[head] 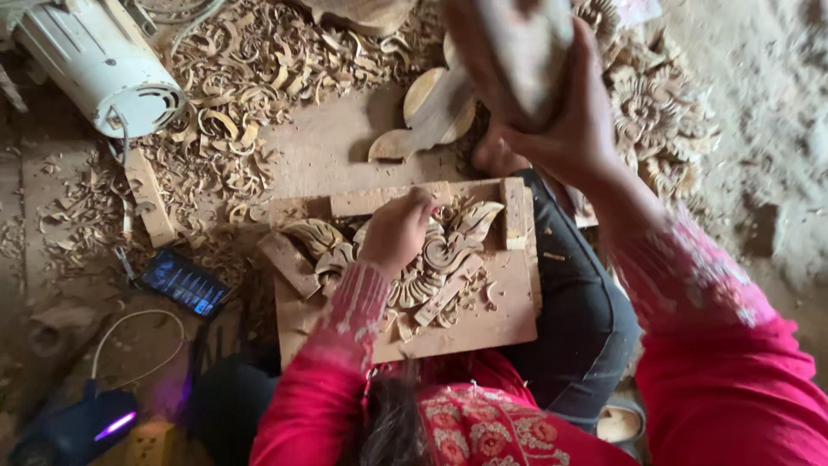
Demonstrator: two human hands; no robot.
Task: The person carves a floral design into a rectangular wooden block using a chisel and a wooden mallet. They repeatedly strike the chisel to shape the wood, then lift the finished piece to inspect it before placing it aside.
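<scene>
A carved wooden leaf ornament [448, 250] lies fixed on a flat wooden board [483, 319] that rests on my lap. My left hand [395, 231] is closed in a fist on the carving; whatever it holds is hidden inside the fingers. My right hand [561, 121] is raised above the board, gripping a thick wooden mallet [522, 52] that looks blurred. Small wooden blocks [515, 213] frame the carving on the board's edges.
Curled wood shavings [233, 78] cover the floor at the back. A white motor housing [99, 60] lies top left. A dark phone [184, 282] sits left of the board, a cable and lit device [82, 427] bottom left. Finished carved pieces [431, 108] and floral carvings [647, 112] lie behind.
</scene>
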